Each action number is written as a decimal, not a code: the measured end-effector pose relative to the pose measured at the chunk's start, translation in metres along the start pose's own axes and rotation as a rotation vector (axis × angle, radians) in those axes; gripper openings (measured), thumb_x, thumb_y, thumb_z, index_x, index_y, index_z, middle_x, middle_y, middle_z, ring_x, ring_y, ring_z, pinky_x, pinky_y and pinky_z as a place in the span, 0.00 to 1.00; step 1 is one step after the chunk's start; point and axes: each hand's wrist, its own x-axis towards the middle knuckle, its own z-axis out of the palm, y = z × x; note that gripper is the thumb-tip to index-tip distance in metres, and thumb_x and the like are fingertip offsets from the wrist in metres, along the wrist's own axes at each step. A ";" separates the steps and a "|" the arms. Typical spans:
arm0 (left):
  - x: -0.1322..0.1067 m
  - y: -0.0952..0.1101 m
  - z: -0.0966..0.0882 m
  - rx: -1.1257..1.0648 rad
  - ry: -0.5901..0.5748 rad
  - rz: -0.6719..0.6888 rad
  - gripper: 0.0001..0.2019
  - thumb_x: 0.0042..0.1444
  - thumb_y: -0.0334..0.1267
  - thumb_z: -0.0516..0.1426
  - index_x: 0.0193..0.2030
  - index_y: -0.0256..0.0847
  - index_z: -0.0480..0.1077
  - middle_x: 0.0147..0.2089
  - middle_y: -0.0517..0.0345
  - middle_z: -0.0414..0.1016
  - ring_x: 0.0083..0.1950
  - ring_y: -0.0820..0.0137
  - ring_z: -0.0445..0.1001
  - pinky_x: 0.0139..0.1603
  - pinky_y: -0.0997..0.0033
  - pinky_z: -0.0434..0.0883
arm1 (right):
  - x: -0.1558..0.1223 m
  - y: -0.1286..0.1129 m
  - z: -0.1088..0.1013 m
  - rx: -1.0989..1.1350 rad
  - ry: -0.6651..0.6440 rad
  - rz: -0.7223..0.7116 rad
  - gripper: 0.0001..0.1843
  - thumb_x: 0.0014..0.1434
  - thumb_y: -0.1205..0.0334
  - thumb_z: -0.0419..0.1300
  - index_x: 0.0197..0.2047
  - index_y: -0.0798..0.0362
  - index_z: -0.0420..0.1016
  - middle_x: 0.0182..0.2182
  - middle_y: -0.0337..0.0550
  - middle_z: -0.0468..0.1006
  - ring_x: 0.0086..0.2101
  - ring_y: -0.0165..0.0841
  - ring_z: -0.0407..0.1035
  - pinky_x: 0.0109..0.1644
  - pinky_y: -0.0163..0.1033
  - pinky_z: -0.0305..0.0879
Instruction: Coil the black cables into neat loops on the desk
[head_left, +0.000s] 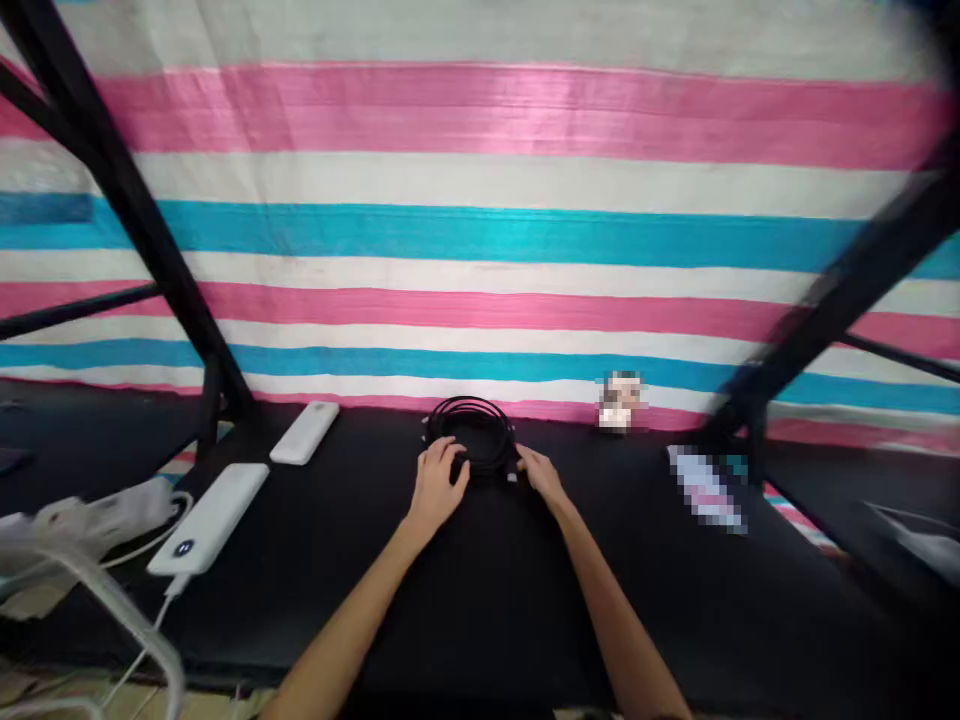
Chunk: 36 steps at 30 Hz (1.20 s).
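Observation:
A coiled black cable (491,408) lies on the black tabletop in front of me, its loops forming a ring. A small light-coloured connector (512,477) shows at its lower right. My left hand (437,488) grips the lower left of the coil, with thumb and fingers on either side of the loops. At the right edge of the coil is my right hand (544,476), its fingers drawn together on the cable close to the connector. The fingertips of the right hand are partly hidden and too small to make out well.
Two white power banks (305,433) (210,520) lie on the left, the nearer one with a white cable plugged in. A white power strip (105,515) is farther left. Black frame bars (135,210) rise at both sides before a striped sheet (480,235). Pixelated items (705,488) lie right.

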 end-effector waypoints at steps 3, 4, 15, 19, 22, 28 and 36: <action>0.002 -0.005 -0.001 0.045 0.037 -0.061 0.11 0.58 0.37 0.49 0.47 0.42 0.66 0.52 0.50 0.69 0.57 0.67 0.64 0.56 0.63 0.61 | -0.004 -0.011 0.026 0.021 -0.084 -0.025 0.27 0.62 0.51 0.46 0.57 0.57 0.65 0.30 0.44 0.77 0.12 0.20 0.56 0.16 0.28 0.52; 0.003 -0.007 -0.002 0.062 0.049 -0.089 0.12 0.59 0.38 0.49 0.47 0.41 0.67 0.52 0.49 0.69 0.57 0.65 0.64 0.56 0.62 0.61 | -0.005 -0.016 0.036 0.028 -0.117 -0.029 0.27 0.62 0.51 0.46 0.59 0.57 0.63 0.32 0.45 0.77 0.12 0.21 0.58 0.16 0.28 0.53; 0.014 -0.059 -0.025 0.233 0.017 -0.379 0.17 0.56 0.47 0.51 0.42 0.37 0.73 0.42 0.48 0.76 0.47 0.59 0.70 0.52 0.57 0.59 | -0.020 -0.068 0.129 0.038 -0.397 -0.092 0.32 0.62 0.49 0.47 0.66 0.50 0.47 0.48 0.52 0.73 0.20 0.25 0.72 0.18 0.27 0.61; 0.015 -0.065 -0.027 0.261 -0.072 -0.388 0.17 0.55 0.47 0.51 0.39 0.39 0.75 0.40 0.48 0.77 0.45 0.59 0.71 0.51 0.57 0.59 | -0.021 -0.068 0.133 -0.017 -0.370 -0.134 0.30 0.62 0.47 0.46 0.65 0.48 0.52 0.46 0.48 0.75 0.19 0.25 0.72 0.20 0.29 0.65; 0.016 -0.067 -0.029 0.270 -0.123 -0.369 0.17 0.55 0.48 0.51 0.39 0.41 0.75 0.41 0.49 0.77 0.45 0.60 0.72 0.50 0.58 0.58 | -0.023 -0.067 0.133 -0.011 -0.328 -0.129 0.30 0.62 0.46 0.46 0.64 0.50 0.55 0.42 0.47 0.78 0.16 0.24 0.69 0.20 0.29 0.65; 0.016 -0.071 -0.030 0.298 -0.192 -0.314 0.18 0.55 0.51 0.50 0.40 0.42 0.74 0.43 0.52 0.77 0.47 0.59 0.71 0.50 0.58 0.57 | -0.026 -0.066 0.133 0.098 -0.305 -0.132 0.23 0.64 0.50 0.43 0.52 0.53 0.70 0.44 0.47 0.77 0.17 0.22 0.69 0.20 0.27 0.64; 0.014 -0.070 -0.026 0.378 -0.201 -0.308 0.20 0.58 0.49 0.47 0.41 0.40 0.74 0.43 0.49 0.77 0.47 0.57 0.70 0.50 0.57 0.56 | -0.030 -0.068 0.134 0.108 -0.389 -0.111 0.26 0.61 0.52 0.49 0.59 0.55 0.60 0.29 0.43 0.80 0.13 0.23 0.64 0.18 0.28 0.61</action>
